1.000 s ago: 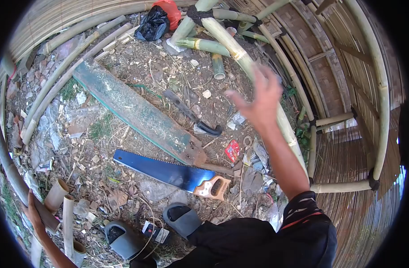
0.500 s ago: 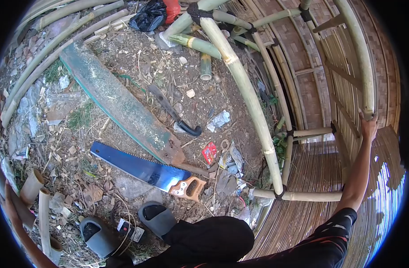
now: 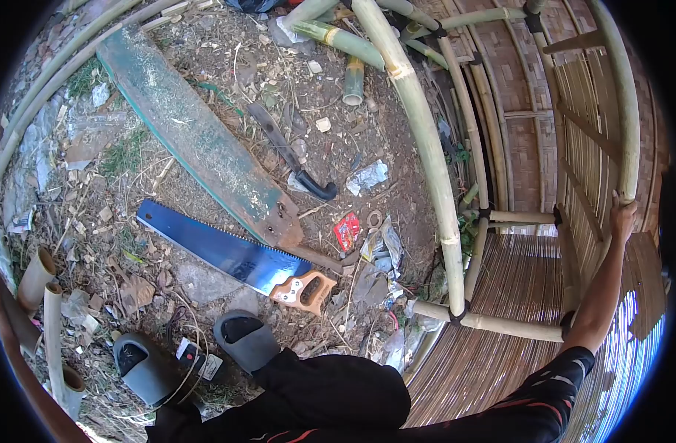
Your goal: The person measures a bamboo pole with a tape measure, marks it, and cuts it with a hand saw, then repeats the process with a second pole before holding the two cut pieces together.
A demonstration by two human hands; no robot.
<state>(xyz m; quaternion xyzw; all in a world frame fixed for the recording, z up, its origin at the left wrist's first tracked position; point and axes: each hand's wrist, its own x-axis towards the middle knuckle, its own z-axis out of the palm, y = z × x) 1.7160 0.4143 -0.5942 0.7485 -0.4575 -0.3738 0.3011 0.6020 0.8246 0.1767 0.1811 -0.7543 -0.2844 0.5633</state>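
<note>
At the right, my right hand is closed around the lower end of a pale bamboo pole belonging to a bamboo frame. My left hand is at the far left edge, near a dark brown flat piece; its fingers are too cut off to read. Cut bamboo lengths stand close by it. On the ground between my arms lie a handsaw with a blue blade and wooden handle, a machete-like blade with a dark hooked handle, and a worn green plank.
A bamboo upright and a lower crossbar stand between the ground and a woven bamboo wall. My grey sandals are at the bottom. A red wrapper, plastic scraps and wood chips litter the soil.
The view has shifted, so the ground objects appear higher and slightly left. My right hand stays at the pole's end. My left hand appears nearer the left edge.
</note>
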